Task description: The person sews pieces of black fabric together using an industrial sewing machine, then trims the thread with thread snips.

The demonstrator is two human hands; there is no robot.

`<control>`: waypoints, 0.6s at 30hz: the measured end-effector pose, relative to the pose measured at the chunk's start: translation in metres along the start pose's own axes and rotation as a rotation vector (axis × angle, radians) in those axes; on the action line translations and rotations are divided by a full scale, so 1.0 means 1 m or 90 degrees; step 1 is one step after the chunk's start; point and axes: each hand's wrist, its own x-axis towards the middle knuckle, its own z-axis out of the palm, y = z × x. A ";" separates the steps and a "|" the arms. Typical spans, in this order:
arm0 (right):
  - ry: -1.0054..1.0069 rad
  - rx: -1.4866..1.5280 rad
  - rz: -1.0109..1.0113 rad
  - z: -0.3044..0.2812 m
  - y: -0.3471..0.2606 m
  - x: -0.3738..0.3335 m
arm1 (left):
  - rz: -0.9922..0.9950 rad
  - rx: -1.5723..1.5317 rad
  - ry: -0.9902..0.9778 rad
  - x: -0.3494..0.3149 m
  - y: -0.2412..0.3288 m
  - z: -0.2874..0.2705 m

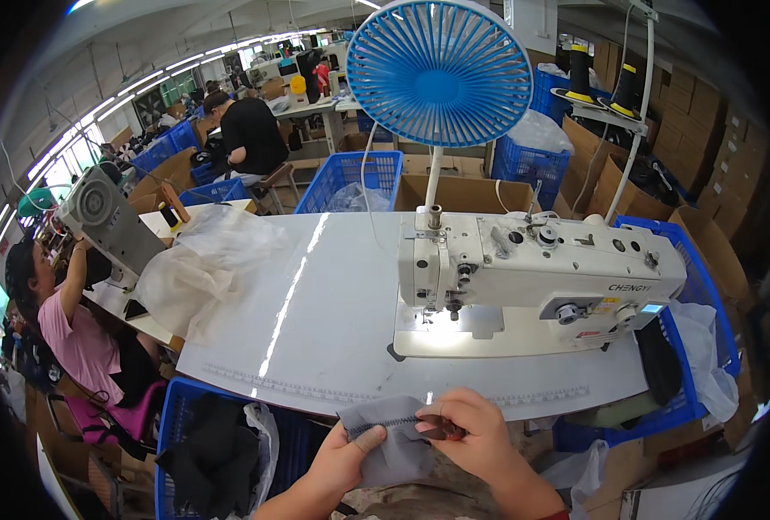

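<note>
The left hand (340, 461) has its fingers closed on a piece of grey fabric (395, 464), the thumb lying on top, just under a dark toothed line (394, 423) that crosses the upper part. The fabric is at the near edge of the white surface (342, 295), in front of the sewing machine (532, 282). The right hand (482, 438) has its fingers wrapped around a small tool (441, 428) with reddish-brown handles; its tip is at the right end of the dark line, though I cannot tell whether its jaws are parted.

A light glows beneath the machine's head, and a clear ruler strip (537, 395) runs along the surface's near side. Crumpled plastic sheeting (207, 273) lies at the left end. Above the surface is a blue fan (437, 82), with 2 thread cones (580, 74) on a stand to its right. A blue crate (171, 407) at lower left holds black cloth (216, 451). Farther off sit 2 co-workers, 1 in a pink top (77, 347) and 1 in a black top (255, 137).
</note>
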 end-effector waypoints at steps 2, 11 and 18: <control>-0.016 -0.041 -0.023 -0.002 0.000 -0.002 | 0.000 0.021 -0.010 -0.001 -0.002 0.000; -0.075 -0.143 -0.033 -0.010 -0.008 -0.003 | 0.008 0.062 -0.043 -0.005 -0.003 0.005; -0.053 -0.010 0.089 -0.014 -0.004 -0.006 | -0.010 0.071 -0.025 -0.004 -0.003 0.003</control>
